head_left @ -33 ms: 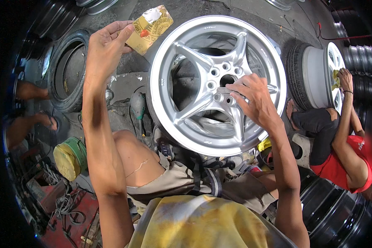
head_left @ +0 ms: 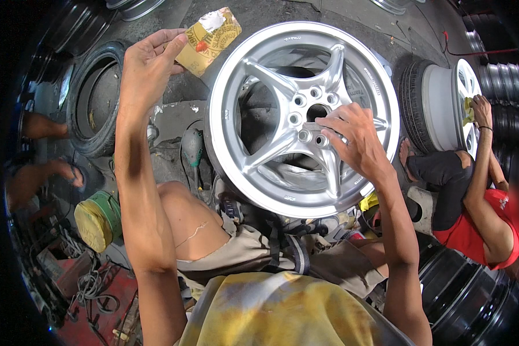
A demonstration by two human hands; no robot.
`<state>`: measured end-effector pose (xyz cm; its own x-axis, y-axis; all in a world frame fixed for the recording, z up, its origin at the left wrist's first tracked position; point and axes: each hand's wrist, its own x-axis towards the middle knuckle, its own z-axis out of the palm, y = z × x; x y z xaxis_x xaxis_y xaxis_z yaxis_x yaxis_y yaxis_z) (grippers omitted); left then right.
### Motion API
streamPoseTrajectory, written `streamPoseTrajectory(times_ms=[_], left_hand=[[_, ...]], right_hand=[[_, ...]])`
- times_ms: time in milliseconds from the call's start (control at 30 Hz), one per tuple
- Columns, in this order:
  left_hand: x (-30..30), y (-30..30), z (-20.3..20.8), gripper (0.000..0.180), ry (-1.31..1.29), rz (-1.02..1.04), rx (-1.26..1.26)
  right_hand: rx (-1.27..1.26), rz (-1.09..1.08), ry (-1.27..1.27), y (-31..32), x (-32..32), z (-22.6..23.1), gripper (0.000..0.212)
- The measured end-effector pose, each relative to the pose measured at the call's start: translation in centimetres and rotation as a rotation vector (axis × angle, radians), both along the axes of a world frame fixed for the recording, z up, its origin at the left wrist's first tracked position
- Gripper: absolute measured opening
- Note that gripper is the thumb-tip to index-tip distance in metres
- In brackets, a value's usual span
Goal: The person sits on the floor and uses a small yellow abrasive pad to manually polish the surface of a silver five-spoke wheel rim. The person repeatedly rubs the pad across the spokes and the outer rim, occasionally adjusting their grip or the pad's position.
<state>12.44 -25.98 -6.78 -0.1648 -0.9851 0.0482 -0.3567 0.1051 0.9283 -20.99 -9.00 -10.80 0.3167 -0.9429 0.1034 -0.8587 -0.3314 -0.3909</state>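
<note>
The left hand [head_left: 148, 66] pinches a yellowish sheet [head_left: 209, 45] by its edge, the rest reaching out to the right of that grip. The right hand [head_left: 357, 140] holds a small grey piece [head_left: 312, 126] narrowly, the silver wheel [head_left: 305, 109] lying just beneath its fingertips.

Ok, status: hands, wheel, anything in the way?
Left hand pinching yellowish sheet. Right hand over silver wheel, touching small grey piece. That hand partly hides hub.

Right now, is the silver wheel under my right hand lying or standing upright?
The silver wheel is lying: its round spoked face shows from above.
</note>
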Motion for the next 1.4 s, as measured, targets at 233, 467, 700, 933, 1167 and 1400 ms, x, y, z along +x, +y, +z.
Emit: streamPoseTrajectory(times_ms=[233,467,700,933,1167,1400], left_hand=[[-0.2,0.0,0.2,0.039,0.014,-0.008,0.016],[-0.1,0.2,0.5,0.037,-0.008,-0.019,0.024],[-0.4,0.3,0.1,0.035,-0.042,-0.033,-0.028],[-0.4,0.0,-0.2,0.032,-0.007,-0.063,-0.003],[-0.5,-0.1,-0.3,0.033,0.018,-0.051,0.011],[-0.9,0.3,0.3,0.035,-0.019,-0.044,0.008]], right_hand=[[0.018,-0.026,0.001,-0.2,0.0,0.6,0.024],[0.021,-0.015,0.021,-0.2,0.3,0.3,0.024],[0.047,-0.021,0.014,-0.1,0.4,1.2,0.025],[0.026,-0.004,0.014,-0.1,0.3,0.4,0.026],[0.021,-0.016,0.007,-0.2,0.2,0.9,0.024],[0.026,0.0,0.036,-0.3,0.0,0.6,0.024]])
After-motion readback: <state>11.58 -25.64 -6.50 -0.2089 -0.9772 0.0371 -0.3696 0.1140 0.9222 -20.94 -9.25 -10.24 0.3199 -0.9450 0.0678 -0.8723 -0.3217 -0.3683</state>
